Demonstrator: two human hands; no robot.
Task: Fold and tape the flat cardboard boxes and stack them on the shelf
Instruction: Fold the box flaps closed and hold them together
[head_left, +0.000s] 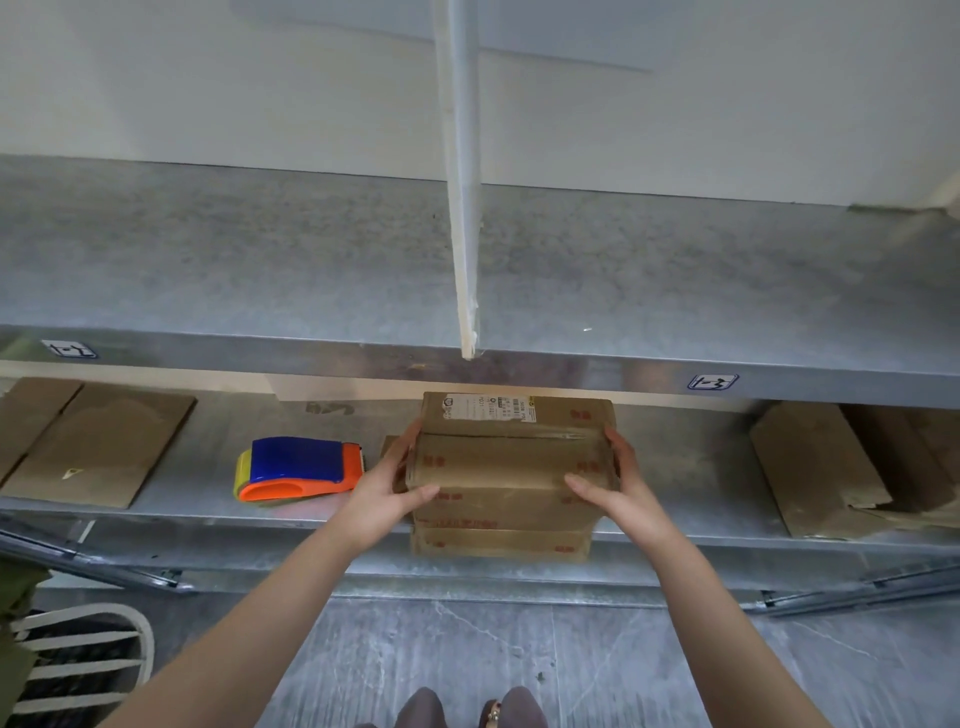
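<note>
While both hands clasp one made-up box (509, 462) at the front edge of the lower shelf (691, 467), the job looks only partly done. The left hand (389, 488) holds the box's left side and the right hand (623, 483) its right. On each, the fingers (615, 441) wrap round the side wall and the thumb lies across the near face, so the box is squeezed between the palms. Its flaps are closed and a glossy strip seems to run along the top seam, so I judge this one folded and taped. Whether the lower bands of cardboard are its front face or more boxes beneath, I cannot tell.

A tape dispenser (301, 467) lies on the same shelf just left of the box, not in use. Flat sheets (98, 452) lie further left and more flat cardboard (815, 467) sits to the right — unfolded, so likely several boxes are left to make. The upper shelf (208, 249), split by a white divider (462, 208), shows no boxes at all. If that is where the stack belongs, stacking has hardly begun — this box wants placing, then the flat ones need folding and taping in turn.
</note>
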